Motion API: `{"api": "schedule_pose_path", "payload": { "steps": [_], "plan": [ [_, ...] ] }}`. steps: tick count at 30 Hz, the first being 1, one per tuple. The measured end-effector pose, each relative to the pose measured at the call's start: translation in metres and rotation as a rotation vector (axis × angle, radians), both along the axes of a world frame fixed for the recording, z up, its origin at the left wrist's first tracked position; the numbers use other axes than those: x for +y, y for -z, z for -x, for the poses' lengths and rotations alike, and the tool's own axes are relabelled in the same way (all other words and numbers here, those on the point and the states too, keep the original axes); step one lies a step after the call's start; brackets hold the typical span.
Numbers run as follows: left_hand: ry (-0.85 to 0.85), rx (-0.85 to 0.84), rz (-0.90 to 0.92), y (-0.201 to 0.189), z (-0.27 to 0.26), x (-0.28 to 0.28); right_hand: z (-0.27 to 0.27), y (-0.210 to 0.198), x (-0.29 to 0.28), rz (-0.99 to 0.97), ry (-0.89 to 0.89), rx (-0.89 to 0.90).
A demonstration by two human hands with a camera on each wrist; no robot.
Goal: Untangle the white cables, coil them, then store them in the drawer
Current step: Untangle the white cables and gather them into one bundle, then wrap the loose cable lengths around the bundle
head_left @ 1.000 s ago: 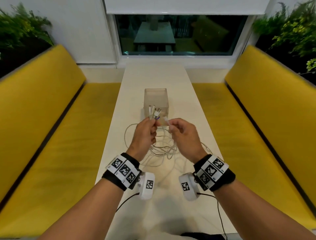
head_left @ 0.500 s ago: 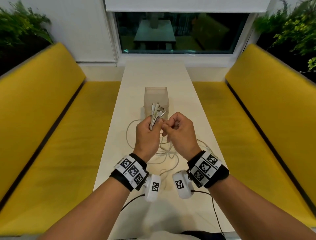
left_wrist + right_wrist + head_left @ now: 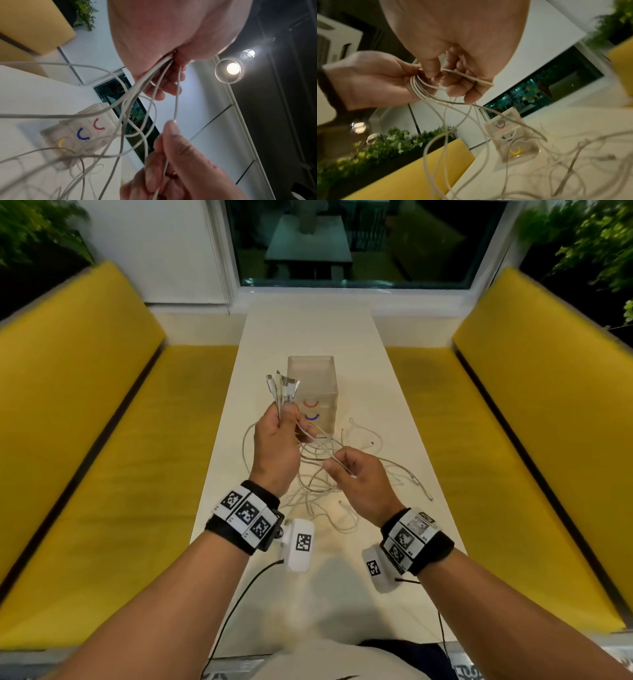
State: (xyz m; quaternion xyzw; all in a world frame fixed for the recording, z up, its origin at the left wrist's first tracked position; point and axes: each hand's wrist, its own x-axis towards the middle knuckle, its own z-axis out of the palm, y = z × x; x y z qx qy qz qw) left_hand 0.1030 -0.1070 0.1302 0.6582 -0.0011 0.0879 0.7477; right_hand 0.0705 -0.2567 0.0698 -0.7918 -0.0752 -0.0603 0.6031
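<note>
Several white cables (image 3: 322, 487) lie tangled on the long white table (image 3: 308, 337). My left hand (image 3: 287, 419) grips a bundle of their ends, with the plugs (image 3: 282, 385) fanned upward above the fist. One strand (image 3: 176, 94) runs taut from that fist to my right hand (image 3: 334, 464), which pinches it between thumb and fingers, lower and nearer to me. In the right wrist view the right hand's fingers (image 3: 458, 86) curl round that strand beside the left hand (image 3: 368, 81). A small clear drawer unit (image 3: 313, 385) with red, blue and yellow handles stands just beyond the hands, its drawers closed.
Yellow cushioned benches (image 3: 102, 440) (image 3: 531, 440) run along both sides of the narrow table. A dark window (image 3: 359, 244) closes the far end. Loose cable ends (image 3: 421, 484) trail toward the table's right edge. Thin black wrist-camera leads (image 3: 239, 594) hang near the front edge.
The hands were together at the plug ends; the right hand has slid down one strand toward me, while the left hand keeps the bundle and has lifted slightly left.
</note>
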Motion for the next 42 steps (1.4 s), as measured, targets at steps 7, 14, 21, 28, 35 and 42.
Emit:
{"api": "schedule_pose_path", "payload": {
  "steps": [7,14,21,28,35,42],
  "plan": [
    [-0.075,-0.182,0.277,-0.055,-0.01,0.029,-0.014,0.028,-0.043,0.116,0.189,0.033],
    [-0.056,-0.179,0.363,-0.071,-0.017,0.051,-0.005,0.058,-0.086,0.164,0.249,0.22],
    [0.053,-0.027,0.353,-0.049,-0.006,0.027,-0.01,0.036,-0.079,0.379,-0.04,0.509],
    [0.234,0.095,0.247,-0.032,0.011,0.003,-0.002,-0.061,-0.03,-0.033,-0.105,0.084],
    [0.459,0.141,0.333,-0.019,0.024,-0.014,-0.005,-0.057,0.012,-0.285,-0.464,0.24],
    [0.329,0.231,0.359,0.001,0.017,0.006,0.001,-0.024,0.003,-0.048,-0.445,0.425]
  ]
}}
